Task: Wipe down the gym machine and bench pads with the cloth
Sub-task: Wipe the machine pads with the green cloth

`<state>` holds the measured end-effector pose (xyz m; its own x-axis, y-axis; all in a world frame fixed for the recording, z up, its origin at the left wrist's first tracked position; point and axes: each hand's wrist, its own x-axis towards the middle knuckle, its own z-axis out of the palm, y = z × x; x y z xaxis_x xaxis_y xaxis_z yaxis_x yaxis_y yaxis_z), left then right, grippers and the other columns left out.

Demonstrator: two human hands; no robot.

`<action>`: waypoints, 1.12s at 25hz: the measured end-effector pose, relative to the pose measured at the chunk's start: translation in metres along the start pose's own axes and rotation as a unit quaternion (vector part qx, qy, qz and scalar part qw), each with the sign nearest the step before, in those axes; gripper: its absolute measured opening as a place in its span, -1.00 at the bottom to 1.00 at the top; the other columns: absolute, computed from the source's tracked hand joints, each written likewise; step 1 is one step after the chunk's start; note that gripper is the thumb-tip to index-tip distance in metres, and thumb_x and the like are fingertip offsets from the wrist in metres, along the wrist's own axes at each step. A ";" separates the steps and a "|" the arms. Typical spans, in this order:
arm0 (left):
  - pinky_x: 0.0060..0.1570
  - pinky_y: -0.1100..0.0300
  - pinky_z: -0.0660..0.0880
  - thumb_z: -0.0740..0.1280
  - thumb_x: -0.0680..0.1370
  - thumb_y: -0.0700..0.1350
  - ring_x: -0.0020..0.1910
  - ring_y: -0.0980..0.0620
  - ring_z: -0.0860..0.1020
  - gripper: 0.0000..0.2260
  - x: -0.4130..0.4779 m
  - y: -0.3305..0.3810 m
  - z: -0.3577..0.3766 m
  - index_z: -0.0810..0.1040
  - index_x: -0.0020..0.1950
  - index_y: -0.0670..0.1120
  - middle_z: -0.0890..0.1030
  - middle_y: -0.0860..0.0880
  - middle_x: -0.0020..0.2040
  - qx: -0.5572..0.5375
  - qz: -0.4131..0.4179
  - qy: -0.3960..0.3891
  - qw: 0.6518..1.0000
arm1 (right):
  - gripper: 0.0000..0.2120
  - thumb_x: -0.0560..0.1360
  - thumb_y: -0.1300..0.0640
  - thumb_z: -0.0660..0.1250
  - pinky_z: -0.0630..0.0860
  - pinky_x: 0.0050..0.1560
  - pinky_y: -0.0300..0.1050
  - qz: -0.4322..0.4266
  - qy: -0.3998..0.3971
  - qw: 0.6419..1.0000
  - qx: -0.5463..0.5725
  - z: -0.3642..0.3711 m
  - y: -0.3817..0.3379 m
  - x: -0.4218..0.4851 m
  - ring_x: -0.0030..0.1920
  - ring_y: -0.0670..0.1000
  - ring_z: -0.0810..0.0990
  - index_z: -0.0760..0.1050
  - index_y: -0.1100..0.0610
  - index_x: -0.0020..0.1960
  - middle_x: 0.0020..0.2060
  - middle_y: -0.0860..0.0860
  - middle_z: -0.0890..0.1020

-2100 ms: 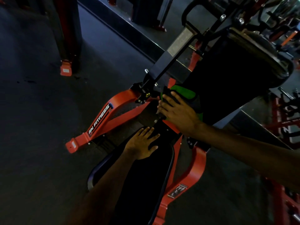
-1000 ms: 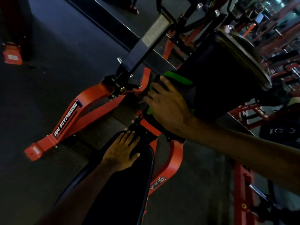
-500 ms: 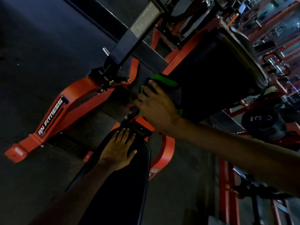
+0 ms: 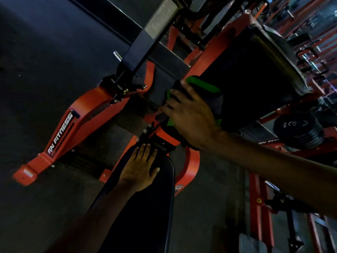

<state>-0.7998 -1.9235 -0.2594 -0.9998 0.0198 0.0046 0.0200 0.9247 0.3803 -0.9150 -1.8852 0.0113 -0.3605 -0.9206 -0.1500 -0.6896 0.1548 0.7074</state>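
right hand (image 4: 189,117) flat with fingers spread, pressing green cloth (image 4: 202,84) on lower end of back pad (image 4: 255,79); pad's long axis up-right from there. left hand (image 4: 140,167) flat on seat pad (image 4: 145,225).

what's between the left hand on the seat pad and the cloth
Head view: a red bracket and black fitting sit between left hand and cloth.

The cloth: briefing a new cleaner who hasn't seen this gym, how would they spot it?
Find the orange frame lettered RN FITNESS, then the big black pad right of it. At that pad's lower end the right hand presses the cloth flat. Only it shows bright green.
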 end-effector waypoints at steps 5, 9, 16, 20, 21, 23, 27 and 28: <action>0.47 -0.10 0.03 0.04 0.58 0.24 0.51 -0.27 0.30 -0.34 0.001 0.001 0.001 0.34 0.54 -0.14 0.34 -0.28 0.51 0.006 -0.006 -0.002 1.000 | -0.64 0.46 0.11 0.25 -0.10 0.54 0.19 0.063 0.035 0.997 0.004 -0.014 0.027 -0.012 0.39 0.19 0.47 0.59 0.10 0.22 0.14 0.06 0.66; 0.47 -0.09 0.04 0.06 0.57 0.25 0.50 -0.26 0.32 -0.35 0.001 0.001 0.001 0.38 0.52 -0.14 0.36 -0.28 0.49 0.012 -0.007 -0.014 1.000 | -0.66 0.50 0.19 0.13 0.10 0.52 0.20 0.032 0.045 0.998 0.002 -0.005 0.008 -0.001 0.27 0.19 0.57 0.65 0.11 0.09 0.03 0.06 0.70; 0.50 -0.10 0.07 0.05 0.59 0.25 0.52 -0.24 0.27 -0.35 0.001 0.000 0.000 0.32 0.55 -0.11 0.33 -0.24 0.52 0.015 -0.005 -0.014 1.000 | -0.54 0.44 0.01 0.34 -0.12 0.52 0.20 0.090 0.142 0.985 0.027 -0.032 0.071 -0.042 0.48 0.17 0.40 0.56 0.08 0.32 0.28 0.06 0.61; 0.45 -0.08 0.07 0.07 0.58 0.25 0.48 -0.25 0.34 -0.37 -0.001 0.002 -0.007 0.37 0.52 -0.11 0.39 -0.25 0.48 0.030 -0.007 -0.020 0.999 | -0.48 0.48 -0.03 0.35 -0.08 0.53 0.23 0.154 0.146 0.977 -0.016 -0.030 0.067 -0.045 0.53 0.16 0.31 0.48 0.04 0.42 0.39 0.02 0.54; 0.45 -0.07 0.06 0.07 0.58 0.25 0.47 -0.25 0.35 -0.37 -0.001 0.003 -0.009 0.38 0.52 -0.11 0.40 -0.24 0.47 0.031 -0.008 -0.022 0.999 | -0.51 0.49 0.01 0.34 -0.04 0.53 0.24 0.154 0.146 0.977 -0.029 -0.025 0.057 -0.040 0.53 0.16 0.33 0.49 0.03 0.41 0.38 0.02 0.54; 0.45 -0.05 0.04 0.06 0.58 0.26 0.47 -0.23 0.36 -0.37 -0.001 0.003 -0.011 0.38 0.52 -0.09 0.40 -0.22 0.48 0.030 -0.013 -0.023 0.999 | -0.57 0.51 0.08 0.28 0.00 0.54 0.24 0.134 0.146 0.980 -0.029 -0.019 0.040 -0.028 0.49 0.16 0.38 0.54 0.04 0.37 0.33 0.01 0.59; 0.47 -0.01 0.01 0.04 0.60 0.28 0.50 -0.20 0.32 -0.37 -0.003 0.004 -0.012 0.34 0.54 -0.07 0.38 -0.19 0.50 0.045 -0.017 -0.017 0.999 | -0.55 0.43 0.16 0.34 -0.10 0.54 0.20 0.135 0.206 0.969 0.025 -0.021 0.062 -0.041 0.49 0.15 0.39 0.57 0.05 0.32 0.30 0.02 0.60; 0.46 -0.01 0.01 0.05 0.60 0.27 0.49 -0.20 0.34 -0.38 -0.003 0.005 -0.012 0.36 0.53 -0.07 0.39 -0.19 0.49 0.048 -0.016 -0.019 0.999 | -0.52 0.42 0.14 0.39 -0.08 0.54 0.21 0.143 0.219 0.965 0.022 -0.022 0.071 -0.051 0.50 0.14 0.37 0.55 0.04 0.35 0.33 0.01 0.58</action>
<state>-0.7968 -1.9239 -0.2462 -0.9991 0.0011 -0.0414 -0.0109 0.9574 0.2886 -0.9314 -1.8356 0.0841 -0.2473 -0.8997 0.3598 -0.6313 0.4313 0.6445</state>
